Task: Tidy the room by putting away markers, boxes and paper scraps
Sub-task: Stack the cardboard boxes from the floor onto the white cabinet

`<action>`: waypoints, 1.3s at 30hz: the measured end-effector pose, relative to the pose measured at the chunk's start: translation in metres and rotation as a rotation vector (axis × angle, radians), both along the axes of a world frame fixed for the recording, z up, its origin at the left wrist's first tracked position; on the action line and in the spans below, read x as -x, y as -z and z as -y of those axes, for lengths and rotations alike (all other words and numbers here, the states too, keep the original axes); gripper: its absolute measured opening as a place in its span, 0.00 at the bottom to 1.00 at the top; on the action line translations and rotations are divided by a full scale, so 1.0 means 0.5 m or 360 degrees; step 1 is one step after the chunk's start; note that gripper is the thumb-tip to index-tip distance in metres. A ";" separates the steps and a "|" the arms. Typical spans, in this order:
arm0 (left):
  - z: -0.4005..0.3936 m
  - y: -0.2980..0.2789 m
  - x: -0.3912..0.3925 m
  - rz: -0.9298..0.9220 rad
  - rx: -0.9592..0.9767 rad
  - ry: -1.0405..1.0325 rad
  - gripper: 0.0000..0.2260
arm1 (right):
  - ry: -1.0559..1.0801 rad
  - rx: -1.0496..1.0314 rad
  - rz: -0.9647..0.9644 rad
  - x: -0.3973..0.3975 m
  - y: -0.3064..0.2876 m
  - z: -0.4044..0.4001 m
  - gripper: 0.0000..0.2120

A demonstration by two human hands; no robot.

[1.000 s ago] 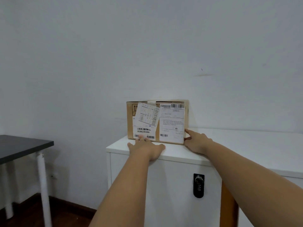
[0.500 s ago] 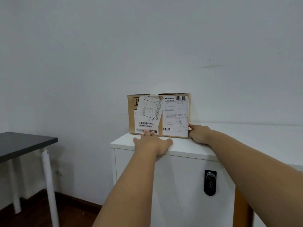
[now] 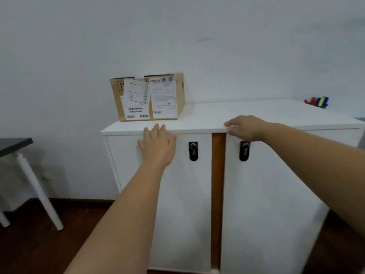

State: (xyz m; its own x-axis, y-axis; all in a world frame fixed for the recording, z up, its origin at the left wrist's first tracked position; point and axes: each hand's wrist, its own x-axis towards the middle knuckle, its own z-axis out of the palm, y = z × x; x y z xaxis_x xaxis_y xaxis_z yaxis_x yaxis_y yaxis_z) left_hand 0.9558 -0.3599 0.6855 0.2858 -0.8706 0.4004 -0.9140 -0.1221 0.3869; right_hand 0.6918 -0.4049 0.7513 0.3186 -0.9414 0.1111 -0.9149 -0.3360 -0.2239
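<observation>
The cardboard box (image 3: 148, 97) stands on the cabinet worktop (image 3: 246, 111), clear of both hands. The left hand (image 3: 158, 145) is spread flat and empty; the right hand (image 3: 245, 127) rests loosely curled and empty on the worktop edge.

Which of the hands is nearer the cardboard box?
Left. The left hand lies just below the cardboard box; the right hand sits farther off, to its right.

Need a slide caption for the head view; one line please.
Both hands, left and right, empty at the white cabinet, labelled cardboard box against the wall.
</observation>
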 end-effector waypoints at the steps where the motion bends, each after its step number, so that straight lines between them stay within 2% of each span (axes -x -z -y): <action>1: -0.023 0.017 0.032 -0.0017 0.0004 0.0066 0.28 | 0.0029 0.0010 0.0019 0.038 0.007 -0.031 0.23; 5: -0.106 0.093 0.177 -0.0041 -0.0044 0.0300 0.30 | 0.0179 -0.0073 0.0114 0.175 0.048 -0.153 0.20; 8: -0.180 0.165 0.299 -0.0218 -0.0163 0.0463 0.31 | 0.0291 -0.0265 0.0153 0.273 0.110 -0.247 0.19; 11: -0.268 0.261 0.419 -0.0461 -0.0409 0.0536 0.31 | 0.0453 -0.0450 0.0220 0.379 0.199 -0.343 0.19; 16: -0.444 0.433 0.578 -0.0615 -0.0915 0.0569 0.32 | 0.0687 -0.0824 0.0164 0.539 0.398 -0.524 0.18; 20: -0.549 0.539 0.660 -0.1025 -0.1234 0.0398 0.37 | 0.0937 -0.1074 0.0246 0.628 0.545 -0.634 0.19; 24: -0.660 0.630 0.723 -0.1307 -0.1358 0.0081 0.33 | 0.1073 -0.1238 0.0347 0.669 0.642 -0.708 0.26; 28: -0.758 0.721 0.772 -0.1610 -0.1688 -0.0278 0.51 | 0.1273 -0.1264 0.0535 0.694 0.751 -0.778 0.30; 32: -0.820 0.765 0.809 -0.1788 -0.1946 -0.0393 0.54 | 0.1396 -0.1365 0.0725 0.700 0.813 -0.829 0.27; 39: -0.834 0.786 0.817 -0.2036 -0.1708 -0.0443 0.43 | 0.1427 -0.1464 0.1250 0.711 0.846 -0.863 0.25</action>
